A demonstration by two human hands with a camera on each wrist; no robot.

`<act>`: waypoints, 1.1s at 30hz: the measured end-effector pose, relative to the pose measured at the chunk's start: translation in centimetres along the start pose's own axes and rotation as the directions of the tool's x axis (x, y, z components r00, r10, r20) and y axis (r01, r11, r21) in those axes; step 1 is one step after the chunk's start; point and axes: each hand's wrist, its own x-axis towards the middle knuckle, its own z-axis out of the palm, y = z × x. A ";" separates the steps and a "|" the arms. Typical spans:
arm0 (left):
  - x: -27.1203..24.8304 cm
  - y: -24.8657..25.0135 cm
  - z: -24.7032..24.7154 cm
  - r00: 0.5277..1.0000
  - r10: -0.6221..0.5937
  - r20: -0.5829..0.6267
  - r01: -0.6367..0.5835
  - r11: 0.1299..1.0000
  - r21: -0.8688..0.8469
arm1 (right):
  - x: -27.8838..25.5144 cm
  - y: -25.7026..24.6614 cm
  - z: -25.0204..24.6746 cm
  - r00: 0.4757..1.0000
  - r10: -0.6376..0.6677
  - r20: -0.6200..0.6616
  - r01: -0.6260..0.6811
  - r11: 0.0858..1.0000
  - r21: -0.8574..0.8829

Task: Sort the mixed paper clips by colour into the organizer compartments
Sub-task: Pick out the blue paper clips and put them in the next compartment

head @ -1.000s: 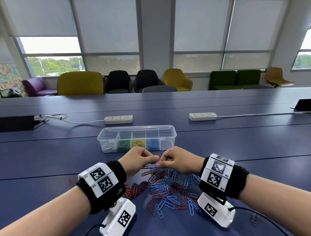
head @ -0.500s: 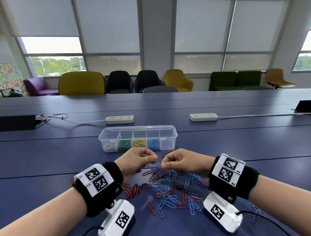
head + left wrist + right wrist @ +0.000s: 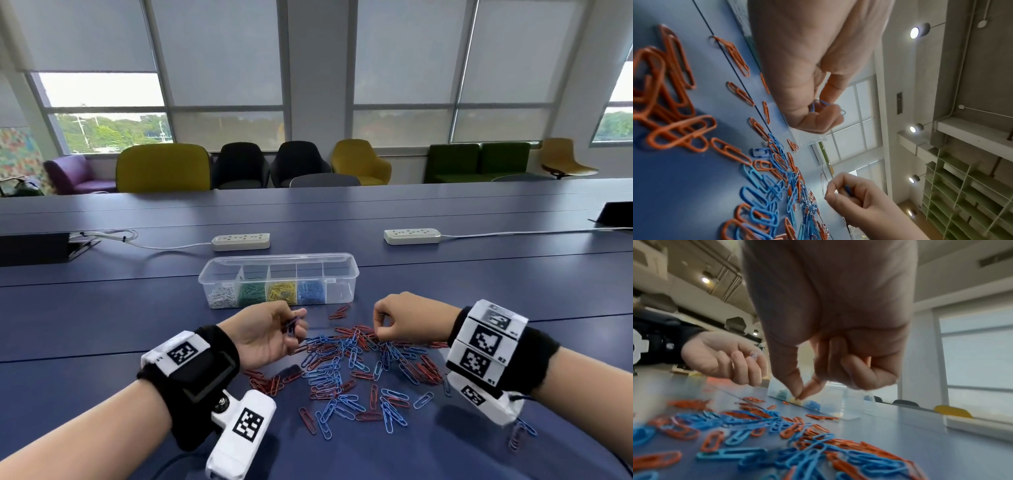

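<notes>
Big blue desk point(image 3: 102, 318). On it: clear organizer point(image 3: 278, 280), messy pile of red and blue paper clips point(image 3: 356, 370), two white power strips point(image 3: 240, 241) with cords.

The left hand point(image 3: 807, 68) pinches blue paper clips point(image 3: 819, 105) above the blue table point(image 3: 674, 178); beyond the mixed pile point(image 3: 777, 186) on that table, the right hand point(image 3: 863, 199) holds another blue clip point(image 3: 847, 190).

Hands point(image 3: 342, 325) now apart — left hand point(image 3: 265, 330) off with blue clips point(image 3: 292, 325), seemingly a small bunch.
</notes>
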 end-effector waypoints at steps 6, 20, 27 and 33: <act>0.2 -0.1 0.8 0.999 -0.030 0.021 0.028 0.995 0.095 | 0.3 -1.4 0.2 0.982 -0.168 0.090 0.165 0.986 0.037; 1.5 -1.6 2.6 0.967 0.198 0.163 -0.103 -0.282 0.954 | 1.6 -1.3 2.3 0.987 -0.097 0.127 0.099 0.995 -0.008; 1.1 -2.8 3.7 0.970 0.171 0.174 -0.060 -0.525 0.849 | 1.4 -1.5 2.7 0.989 -0.078 0.129 0.095 0.987 -0.132; 1.0 -3.4 3.9 0.956 0.158 0.248 -0.074 -0.687 0.722 | 1.0 -0.4 1.4 0.986 -0.113 0.125 0.095 0.985 0.147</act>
